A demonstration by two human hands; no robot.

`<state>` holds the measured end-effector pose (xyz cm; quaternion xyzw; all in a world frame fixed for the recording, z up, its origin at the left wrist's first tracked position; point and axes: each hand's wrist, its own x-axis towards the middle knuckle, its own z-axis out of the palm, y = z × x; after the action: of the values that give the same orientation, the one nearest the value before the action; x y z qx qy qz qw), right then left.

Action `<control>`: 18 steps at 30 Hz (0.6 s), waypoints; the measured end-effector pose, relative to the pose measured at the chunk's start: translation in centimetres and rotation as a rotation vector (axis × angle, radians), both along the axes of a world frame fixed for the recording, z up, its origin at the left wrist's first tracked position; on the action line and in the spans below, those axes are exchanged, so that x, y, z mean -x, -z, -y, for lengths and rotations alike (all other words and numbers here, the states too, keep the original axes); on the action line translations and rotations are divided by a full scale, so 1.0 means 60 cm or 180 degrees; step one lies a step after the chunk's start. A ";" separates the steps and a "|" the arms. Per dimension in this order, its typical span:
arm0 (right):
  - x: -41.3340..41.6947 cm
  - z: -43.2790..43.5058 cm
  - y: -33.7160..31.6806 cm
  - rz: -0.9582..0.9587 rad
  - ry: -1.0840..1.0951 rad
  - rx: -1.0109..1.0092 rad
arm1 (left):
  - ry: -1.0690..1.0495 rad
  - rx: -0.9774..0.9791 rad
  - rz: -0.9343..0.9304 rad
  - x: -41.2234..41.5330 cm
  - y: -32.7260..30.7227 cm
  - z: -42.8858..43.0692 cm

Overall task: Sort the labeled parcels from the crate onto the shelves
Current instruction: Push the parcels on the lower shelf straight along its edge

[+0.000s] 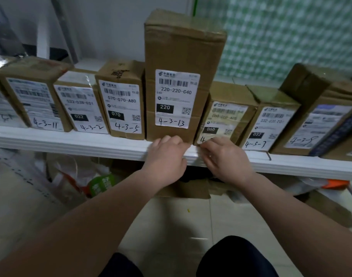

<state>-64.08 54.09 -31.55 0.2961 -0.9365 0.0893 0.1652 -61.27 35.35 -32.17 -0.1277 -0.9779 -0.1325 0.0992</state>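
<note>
1. Two knees in dark trousers [231,256] sit lowest in the view, above a pale tiled floor [181,220], with both bare forearms reaching forward over them.
2. The left hand [165,156] rests at the front lip of the long white shelf [71,136]. Its fingers are bent, with the knuckles against the bottom front edge of the tall brown cardboard parcel marked 4-3-13 [183,52]. I cannot tell whether it pinches the box or only touches it.
3. The right hand [225,158] lies just beside it at the same lip, below the low brown parcel with the black 060 tag [229,92]. Its fingers are blurred, so the grip cannot be told.
4. The tall parcel stands upright on the shelf, label facing out, between the brown parcel marked 4-3-5 [121,76] and the 060 parcel, touching both.
5. Further left stand the parcels marked 4-3-2 [81,104] and 4-3-11 [31,76]. To the right are those marked 4-3-7 [271,100] and 4-3-8 [319,124].
6. Under the shelf lie a green printed packet [103,182] and a flattened piece of brown cardboard [187,188].
</note>
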 end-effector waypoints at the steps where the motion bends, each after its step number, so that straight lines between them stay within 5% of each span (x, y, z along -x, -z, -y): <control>1: 0.001 0.002 0.004 -0.0036 -0.0007 0.0009 | -0.0054 0.0022 -0.0025 0.002 0.002 -0.002; 9: -0.003 -0.005 0.008 -0.0069 0.0188 0.0053 | -0.0130 -0.0062 -0.0079 0.009 0.007 -0.009; 18: -0.003 -0.087 0.009 0.0061 0.1263 0.0018 | 0.0476 -0.0121 0.0006 0.026 0.011 -0.072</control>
<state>-63.89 59.29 -32.07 0.1045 -0.9778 0.0605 0.1715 -62.82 39.65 -32.83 -0.1983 -0.9630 -0.1582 0.0905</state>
